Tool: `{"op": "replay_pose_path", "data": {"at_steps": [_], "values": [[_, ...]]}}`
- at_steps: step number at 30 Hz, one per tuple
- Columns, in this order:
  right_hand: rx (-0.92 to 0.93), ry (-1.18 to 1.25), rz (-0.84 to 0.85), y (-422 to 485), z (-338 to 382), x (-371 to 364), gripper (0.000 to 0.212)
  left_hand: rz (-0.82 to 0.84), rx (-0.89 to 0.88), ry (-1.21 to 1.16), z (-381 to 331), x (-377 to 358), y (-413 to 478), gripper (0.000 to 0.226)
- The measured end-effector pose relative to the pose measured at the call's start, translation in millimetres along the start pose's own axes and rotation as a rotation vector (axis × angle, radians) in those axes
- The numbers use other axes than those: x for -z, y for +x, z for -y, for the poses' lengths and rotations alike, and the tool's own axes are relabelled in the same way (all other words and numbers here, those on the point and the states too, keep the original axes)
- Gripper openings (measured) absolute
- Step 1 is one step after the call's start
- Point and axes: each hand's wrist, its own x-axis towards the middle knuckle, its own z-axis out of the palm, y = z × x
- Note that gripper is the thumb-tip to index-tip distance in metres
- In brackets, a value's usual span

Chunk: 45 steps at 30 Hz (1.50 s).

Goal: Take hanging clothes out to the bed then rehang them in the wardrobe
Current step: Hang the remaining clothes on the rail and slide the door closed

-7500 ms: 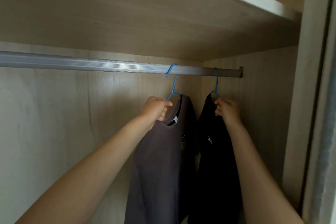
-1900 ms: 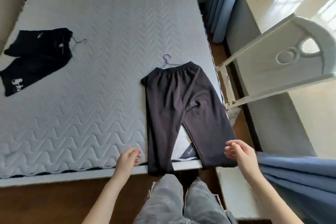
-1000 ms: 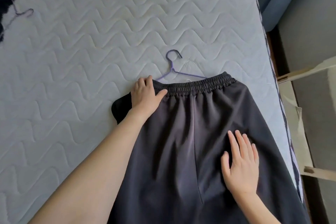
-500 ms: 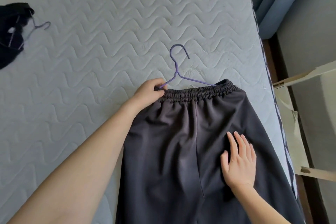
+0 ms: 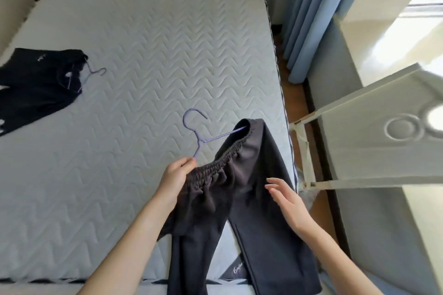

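The left hand (image 5: 176, 176) is clamped on the purple hanger (image 5: 200, 133) and the waistband of the dark trousers (image 5: 251, 199) above the bed (image 5: 143, 55); the right hand (image 5: 288, 203) has its fingers apart, holding nothing.

A: Trousers (image 5: 254, 199): dark matt cloth, gathered elastic waistband. Hanger (image 5: 200, 135): thin, smooth, lilac coating.
B: Mattress (image 5: 148, 55): pale quilted fabric, zigzag stitching. Curtain (image 5: 318, 7): blue cloth. Floor strip (image 5: 293, 100): brown wood.
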Motion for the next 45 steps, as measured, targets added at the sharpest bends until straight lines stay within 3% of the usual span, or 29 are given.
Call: {"op": "replay_pose_path", "data": {"at_steps": [8,12,16,23,31,45], "values": [[0.111,0.2,0.153,-151.5,96.4,-25.7,0.022,-0.341,-0.125,-0.295,-52.4,103.8,-222.0,0.021],[0.145,0.261,0.264,-172.5,112.3,-57.4,0.023,-0.6,-0.149,-0.498,-16.4,144.9,-303.5,0.029],[0.116,0.15,0.434,-181.8,105.7,-101.2,0.027,-0.846,-0.136,-0.737,46.6,160.9,-378.3,0.026],[0.07,-0.045,0.729,-208.2,86.9,-195.5,0.023,-1.303,-0.057,-0.444,130.2,156.3,-488.7,0.031],[0.028,-0.216,0.995,-264.6,81.6,-314.9,0.022,-1.613,0.16,-0.428,193.8,193.4,-571.0,0.028],[0.065,-0.313,1.119,-368.9,80.7,-588.2,0.029,-1.844,0.302,-0.546,296.7,386.4,-681.3,0.03]]}}
